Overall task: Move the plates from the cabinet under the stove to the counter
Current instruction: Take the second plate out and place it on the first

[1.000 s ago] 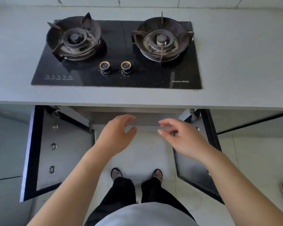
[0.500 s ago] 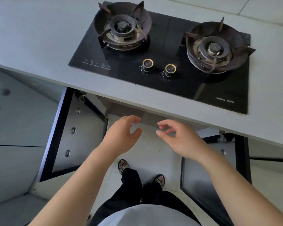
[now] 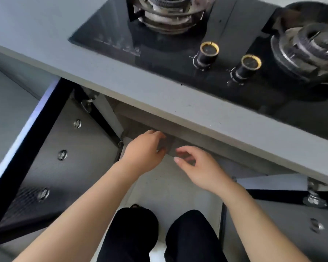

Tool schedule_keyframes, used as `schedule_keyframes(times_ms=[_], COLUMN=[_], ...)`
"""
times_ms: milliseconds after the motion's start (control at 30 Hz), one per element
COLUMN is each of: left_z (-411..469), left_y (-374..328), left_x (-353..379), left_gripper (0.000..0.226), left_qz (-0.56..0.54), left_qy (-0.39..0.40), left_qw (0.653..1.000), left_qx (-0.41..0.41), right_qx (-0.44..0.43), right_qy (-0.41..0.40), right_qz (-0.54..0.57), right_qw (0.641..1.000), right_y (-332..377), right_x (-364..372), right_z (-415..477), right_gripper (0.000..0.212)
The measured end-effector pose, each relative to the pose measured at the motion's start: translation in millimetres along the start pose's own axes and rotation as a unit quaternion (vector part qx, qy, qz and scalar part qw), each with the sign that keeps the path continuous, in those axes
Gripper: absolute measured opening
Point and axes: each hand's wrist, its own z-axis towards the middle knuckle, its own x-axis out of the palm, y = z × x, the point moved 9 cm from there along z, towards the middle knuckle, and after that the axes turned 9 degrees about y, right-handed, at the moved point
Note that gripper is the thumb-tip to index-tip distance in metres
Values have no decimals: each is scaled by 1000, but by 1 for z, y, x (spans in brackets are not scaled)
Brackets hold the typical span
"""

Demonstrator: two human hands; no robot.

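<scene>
Head view, left hand (image 3: 143, 154) and right hand (image 3: 199, 169) below counter (image 3: 159, 95), grips loosely spread, empty

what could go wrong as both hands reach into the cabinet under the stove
1. The countertop edge overhangs the opening and hides the inside, so the left hand and right hand reach in blind and may grip a plate badly.
2. Both doors stand open beside the legs; the left door or right door could catch a knee or a plate coming out.
</scene>
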Motion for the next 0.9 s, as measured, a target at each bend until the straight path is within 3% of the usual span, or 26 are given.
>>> schedule_keyframes(times_ms=[267,533,767,900], left_z=[94,186,220,230], left_y=[46,60,58,66], left_x=[93,146,173,186], left_gripper=[40,47,48,71], left_qz=[51,138,171,156], left_qy=[-71,-190,-162,-147], left_qw=[994,966,966,972], left_qx=[62,112,103,100], right_qx=[-19,-87,-103,-124], right_qy=[-79,-222,-299,-331], right_qz=[-12,-172,-139,-190], right_qw=[997,956,938,916], right_y=[-113,-196,-219,-229], right_x=[26,20,-24,-48], right_z=[89,156,143,142], right_gripper=[29,29,27,26])
